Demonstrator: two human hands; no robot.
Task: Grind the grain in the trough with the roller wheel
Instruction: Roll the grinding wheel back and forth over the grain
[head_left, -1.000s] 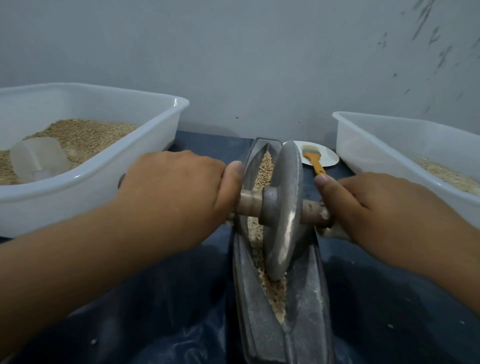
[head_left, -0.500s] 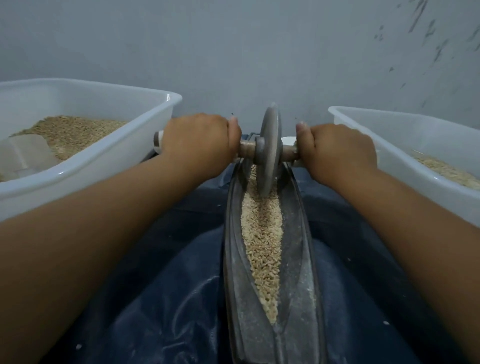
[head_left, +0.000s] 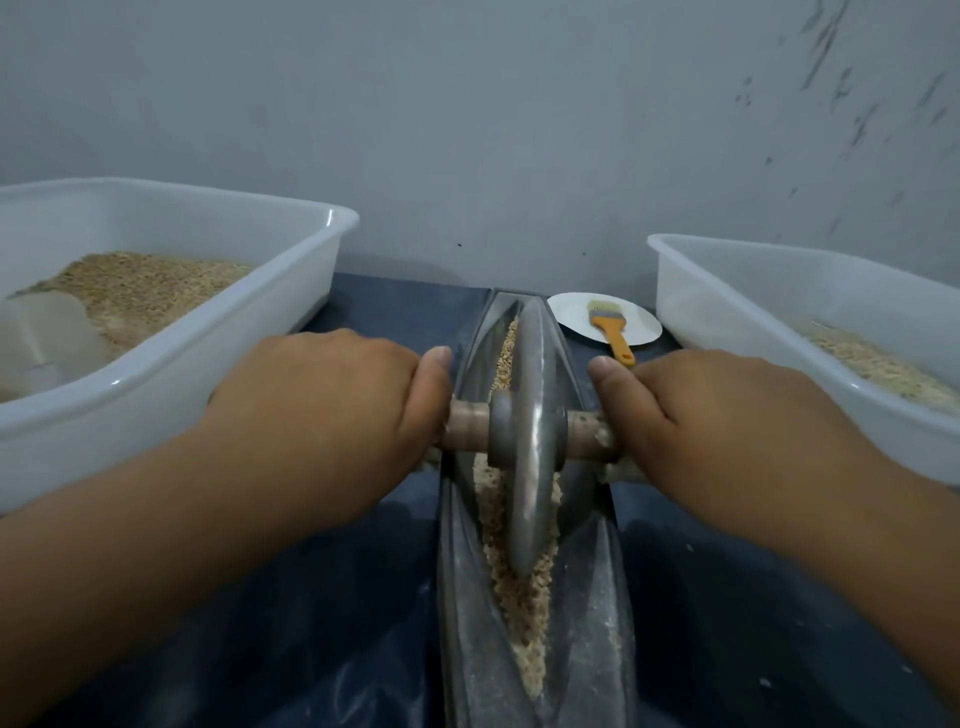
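A long grey metal trough (head_left: 592, 613) runs away from me down the middle, with a strip of tan grain (head_left: 524, 618) along its groove. The grey metal roller wheel (head_left: 527, 441) stands upright in the groove near the trough's middle, on a wooden axle handle (head_left: 467, 426). My left hand (head_left: 322, 410) grips the axle's left end, thumb toward the wheel. My right hand (head_left: 711, 421) grips the right end the same way. The axle's outer ends are hidden under my fingers.
A white tub (head_left: 171, 374) of grain with a clear scoop (head_left: 47, 338) sits at the left. Another white tub (head_left: 779, 332) with grain stands at the right. A white plate (head_left: 571, 312) holding an orange-handled brush (head_left: 613, 332) lies beyond the trough. Dark blue sheeting (head_left: 311, 649) covers the surface; a wall is close behind.
Half a second ago the wheel was at the trough's far end; both hands have pulled it back toward me to the middle, uncovering the plate and brush.
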